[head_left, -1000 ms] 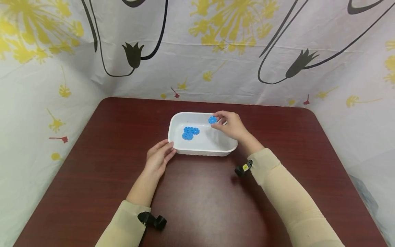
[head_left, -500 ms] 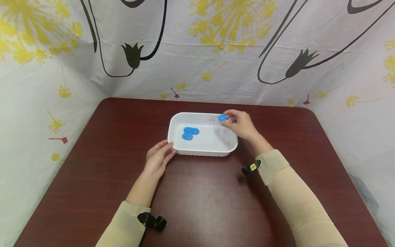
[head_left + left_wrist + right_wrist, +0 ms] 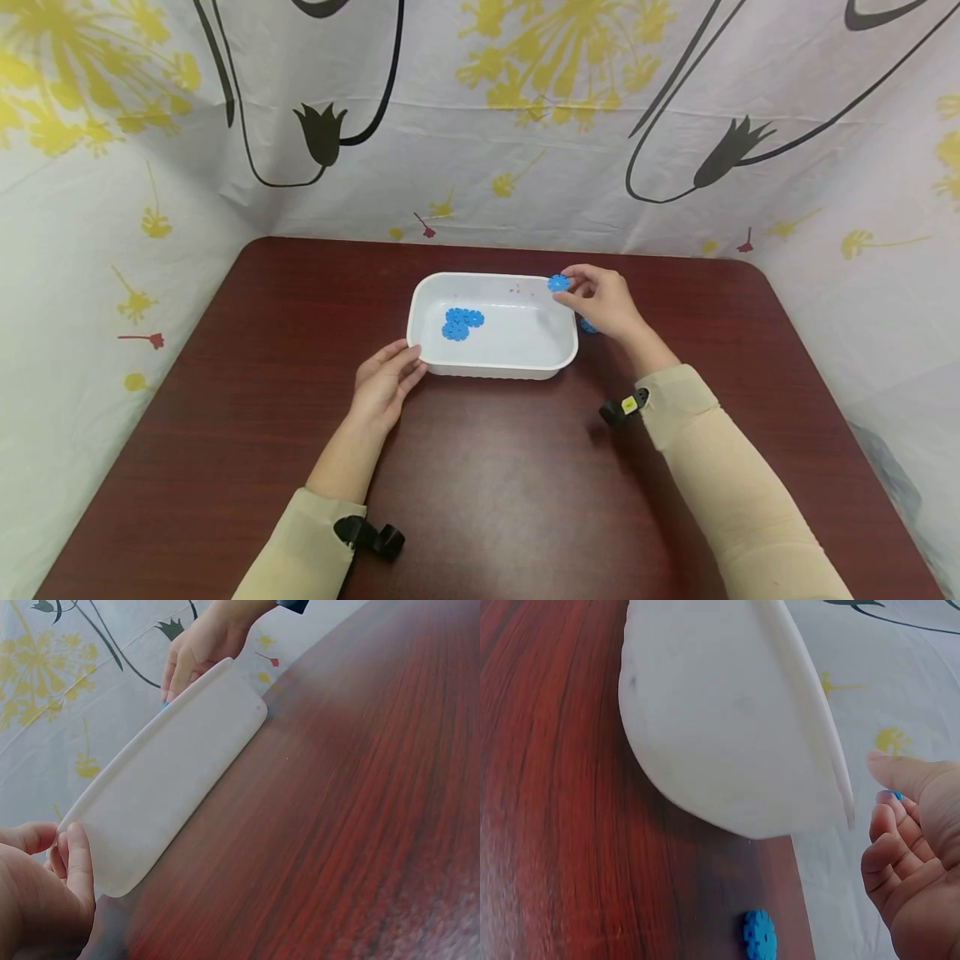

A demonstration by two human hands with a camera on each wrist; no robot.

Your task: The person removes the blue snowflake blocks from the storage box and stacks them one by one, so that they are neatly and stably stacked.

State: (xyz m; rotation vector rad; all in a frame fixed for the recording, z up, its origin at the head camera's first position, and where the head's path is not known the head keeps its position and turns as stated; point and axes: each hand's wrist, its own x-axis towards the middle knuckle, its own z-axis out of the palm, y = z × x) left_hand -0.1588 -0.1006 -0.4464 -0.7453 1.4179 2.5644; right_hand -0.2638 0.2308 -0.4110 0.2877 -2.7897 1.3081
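A white plastic tray (image 3: 517,342) stands on the table, with several blue snowflake discs (image 3: 456,325) grouped in its left half. My left hand (image 3: 381,385) grips the tray's near-left corner; in the left wrist view its fingers (image 3: 79,862) lie against the tray's outer wall. Above the far-right corner, my right hand (image 3: 606,304) pinches one blue snowflake disc (image 3: 558,283) between thumb and fingers. That disc is mostly hidden by the fingers in the right wrist view. On the table just right of the tray lies more blue snowflake disc material (image 3: 760,935), partly under the right hand in the head view.
The dark reddish-brown table (image 3: 480,483) extends around the tray. A white cloth (image 3: 525,208) with yellow and dark flower prints hangs behind and at the sides. A black wrist camera (image 3: 369,536) sits on the left sleeve, another (image 3: 624,407) on the right.
My right hand has moved right with the pinched disc, from over the tray's inside to its far-right corner. Blue disc material on the table has come into view. The left hand stays put.
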